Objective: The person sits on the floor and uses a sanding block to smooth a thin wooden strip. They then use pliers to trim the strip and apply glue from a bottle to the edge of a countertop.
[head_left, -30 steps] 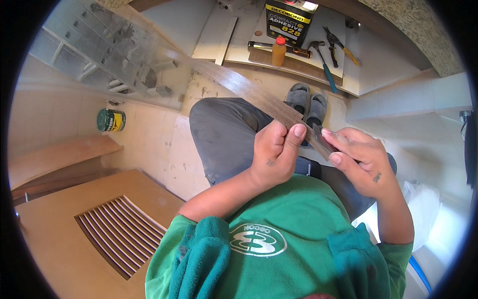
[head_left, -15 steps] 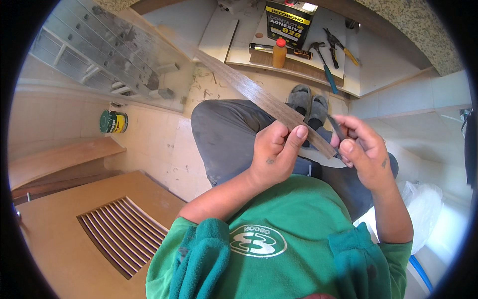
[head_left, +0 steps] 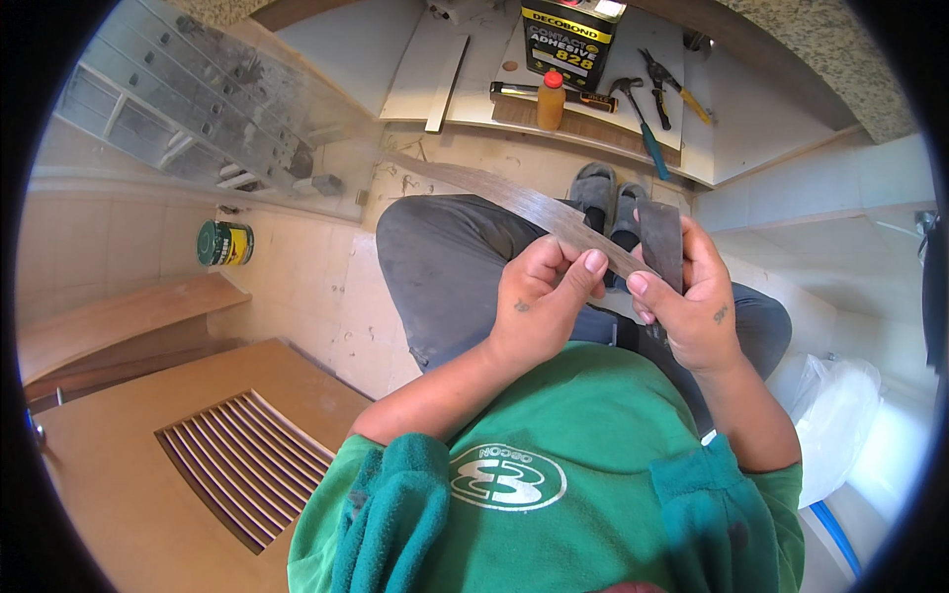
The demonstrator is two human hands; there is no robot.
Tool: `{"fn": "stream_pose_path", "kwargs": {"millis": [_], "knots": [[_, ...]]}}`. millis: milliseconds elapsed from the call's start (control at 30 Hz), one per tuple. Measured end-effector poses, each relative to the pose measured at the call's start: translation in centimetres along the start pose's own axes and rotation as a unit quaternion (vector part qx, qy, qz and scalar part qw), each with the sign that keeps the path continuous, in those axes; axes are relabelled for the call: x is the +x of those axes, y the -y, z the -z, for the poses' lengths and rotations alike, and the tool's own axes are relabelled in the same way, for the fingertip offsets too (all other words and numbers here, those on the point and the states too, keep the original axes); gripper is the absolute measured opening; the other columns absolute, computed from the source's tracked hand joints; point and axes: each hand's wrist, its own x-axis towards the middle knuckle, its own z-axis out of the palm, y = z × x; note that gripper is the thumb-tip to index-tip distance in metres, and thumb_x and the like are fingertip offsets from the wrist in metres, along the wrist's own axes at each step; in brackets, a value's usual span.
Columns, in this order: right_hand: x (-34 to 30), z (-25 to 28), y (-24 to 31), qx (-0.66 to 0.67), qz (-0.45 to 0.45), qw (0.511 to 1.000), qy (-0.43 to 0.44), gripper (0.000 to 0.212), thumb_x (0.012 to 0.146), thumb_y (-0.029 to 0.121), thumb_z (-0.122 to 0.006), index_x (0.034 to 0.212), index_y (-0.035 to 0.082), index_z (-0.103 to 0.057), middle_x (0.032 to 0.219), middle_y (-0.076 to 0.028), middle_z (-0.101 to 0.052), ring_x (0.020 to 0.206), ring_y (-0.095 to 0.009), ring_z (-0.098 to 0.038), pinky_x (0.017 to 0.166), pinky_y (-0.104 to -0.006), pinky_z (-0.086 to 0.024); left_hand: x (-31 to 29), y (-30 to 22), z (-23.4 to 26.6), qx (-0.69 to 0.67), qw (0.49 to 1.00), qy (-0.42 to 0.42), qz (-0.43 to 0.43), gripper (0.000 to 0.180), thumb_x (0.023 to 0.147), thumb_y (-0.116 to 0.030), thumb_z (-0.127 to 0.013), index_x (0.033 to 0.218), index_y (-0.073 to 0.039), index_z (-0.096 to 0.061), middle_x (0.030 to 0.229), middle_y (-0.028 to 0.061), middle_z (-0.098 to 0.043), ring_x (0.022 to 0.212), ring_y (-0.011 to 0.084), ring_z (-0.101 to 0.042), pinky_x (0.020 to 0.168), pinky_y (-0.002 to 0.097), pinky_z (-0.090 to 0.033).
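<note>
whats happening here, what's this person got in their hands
A person sits holding a long wood-look strip in the left hand, thumb on top near its near end. The right hand grips a dark flat piece, its broad face showing beside that end; whether the right thumb touches the strip is unclear. Ahead, a red-capped bottle, a black tin and a hammer sit at the low cabinet.

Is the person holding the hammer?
No, the hammer lies untouched; the left hand holds a brown strip, the right hand a dark flat piece.
</note>
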Motion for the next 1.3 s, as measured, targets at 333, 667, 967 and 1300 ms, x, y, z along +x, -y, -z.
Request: {"fn": "stream_pose_path", "kwargs": {"millis": [333,667,967,1300], "knots": [[-0.9,4.9,1.7,-0.156,-0.056,0.979,0.120,0.056,0.101,0.029,-0.069,0.145,-0.001,-0.055,0.112,-0.009,-0.068,0.096,-0.010,-0.062,0.084,-0.0248,-0.052,0.3,0.9,1.5,0.087,0.993,-0.072,-0.047,0.027,0.104,-0.019,-0.065,0.084,-0.004,-0.055,0.070,0.0008,-0.060,0.064,0.0052,-0.052,0.056,0.0242,-0.043],[-0.7,4.4,3.3,-0.309,0.050,0.933,0.178,0.042,0.098,0.023,-0.071,0.131,-0.003,-0.067,0.108,-0.015,-0.073,0.095,-0.020,-0.069,0.085,-0.0293,-0.053,-0.1,1.2,2.5,0.119,0.988,-0.042,-0.089,0.023,0.102,-0.016,-0.066,0.087,-0.001,-0.059,0.074,0.0049,-0.064,0.068,0.0089,-0.055,0.061,0.0281,-0.046],[-0.3,2.5,2.6,-0.352,0.108,0.914,0.172,0.040,0.098,0.021,-0.069,0.132,-0.002,-0.068,0.101,-0.016,-0.072,0.089,-0.023,-0.067,0.082,-0.0316,-0.051,-0.9,1.6,1.7,0.105,0.990,-0.028,-0.094,0.023,0.103,-0.015,-0.065,0.086,-0.001,-0.057,0.074,0.0046,-0.062,0.068,0.0089,-0.052,0.062,0.0282,-0.046],[-0.4,2.3,2.9,-0.356,0.157,0.906,0.167,0.037,0.095,0.013,-0.072,0.130,-0.001,-0.069,0.095,-0.015,-0.070,0.080,-0.022,-0.066,0.073,-0.0298,-0.051,-0.6,1.1,1.5,0.067,0.993,-0.027,-0.095,0.021,0.104,-0.015,-0.063,0.089,-0.002,-0.057,0.076,0.0020,-0.059,0.069,0.0075,-0.050,0.062,0.0262,-0.044]]}}
